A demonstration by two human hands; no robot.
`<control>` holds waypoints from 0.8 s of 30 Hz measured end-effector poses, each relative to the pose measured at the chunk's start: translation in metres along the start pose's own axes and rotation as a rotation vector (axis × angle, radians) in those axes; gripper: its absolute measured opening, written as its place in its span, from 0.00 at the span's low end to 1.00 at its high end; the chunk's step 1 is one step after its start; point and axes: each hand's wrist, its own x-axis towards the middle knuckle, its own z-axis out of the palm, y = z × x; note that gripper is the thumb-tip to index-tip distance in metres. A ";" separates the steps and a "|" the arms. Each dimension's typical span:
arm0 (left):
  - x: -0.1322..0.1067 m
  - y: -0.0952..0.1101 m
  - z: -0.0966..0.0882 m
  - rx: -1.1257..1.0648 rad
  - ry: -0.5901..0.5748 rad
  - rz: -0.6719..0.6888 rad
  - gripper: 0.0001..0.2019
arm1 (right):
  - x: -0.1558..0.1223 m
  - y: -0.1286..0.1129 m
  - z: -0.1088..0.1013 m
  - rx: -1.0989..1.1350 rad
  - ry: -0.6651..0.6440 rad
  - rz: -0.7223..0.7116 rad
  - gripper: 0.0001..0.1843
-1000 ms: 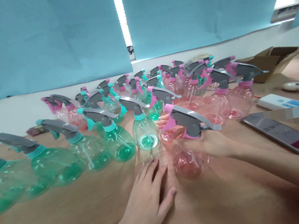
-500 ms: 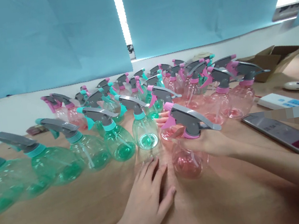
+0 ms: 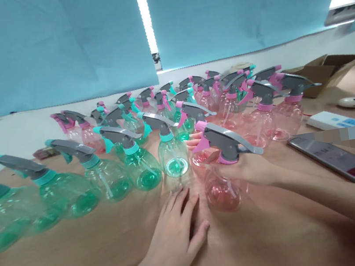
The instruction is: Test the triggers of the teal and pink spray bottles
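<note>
Left hand (image 3: 175, 233) loosely spread, empty, left of pink bottle (image 3: 221, 199); right hand (image 3: 248, 170) curled round it; dip tube (image 3: 229, 184) inside.

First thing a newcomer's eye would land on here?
Probably the nearest pink spray bottle, just right of centre, with the right hand around its neck. Then the row of green spray bottles to the left. Behind, a bright strip splits the big blue covering.
</note>
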 end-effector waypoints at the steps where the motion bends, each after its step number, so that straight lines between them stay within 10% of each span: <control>1: 0.000 0.000 0.000 0.001 0.001 0.000 0.23 | 0.000 0.000 0.000 0.009 -0.006 -0.003 0.06; 24: -0.001 0.000 0.000 -0.003 0.008 0.002 0.23 | -0.002 0.003 0.001 0.009 0.010 0.049 0.07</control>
